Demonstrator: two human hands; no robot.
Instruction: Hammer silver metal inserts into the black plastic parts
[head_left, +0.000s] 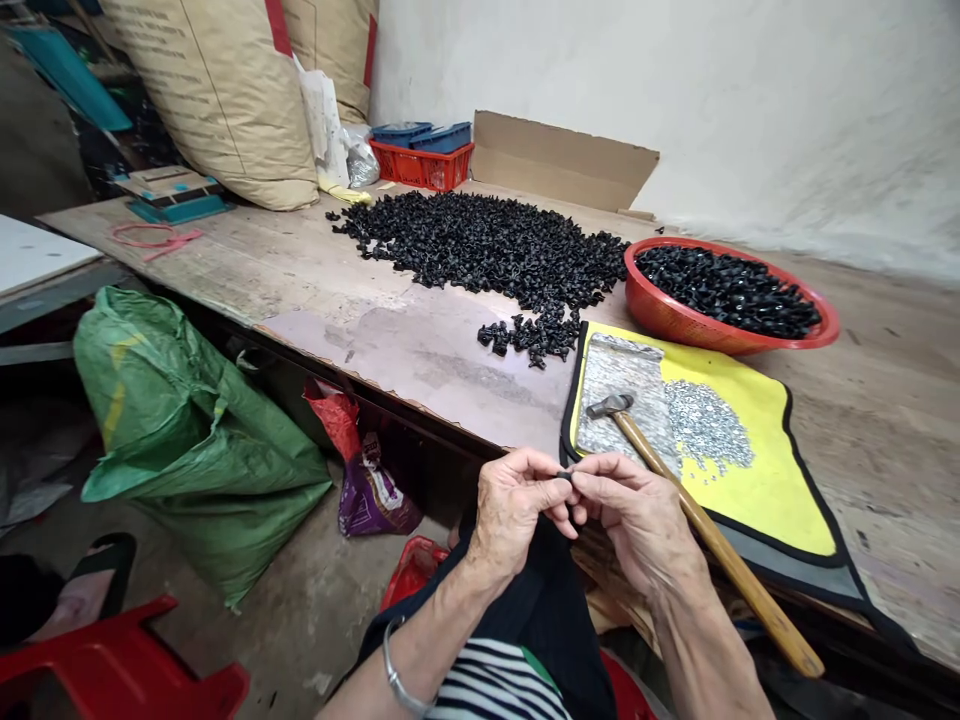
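My left hand (pixel 514 510) and my right hand (pixel 637 515) meet just in front of the table edge, fingertips pinched together on a small black plastic part (pixel 564 477). A wooden-handled hammer (pixel 697 520) lies on the yellow mat (pixel 765 480) beside my right hand, its head resting on a grey metal plate (pixel 626 385). Small silver nails (pixel 705 425) are heaped on the mat. A big pile of black parts (pixel 487 245) covers the table farther back, and a red bowl (pixel 660 310) holds more of them.
The wooden table (pixel 360 310) carries a red crate (pixel 420 165) with blue trays, a cardboard flap (pixel 559 160) and large paper sacks (pixel 225 90) at the back. Below the table are a green sack (pixel 187 430), a purple bag (pixel 371 495) and a red stool (pixel 112 665).
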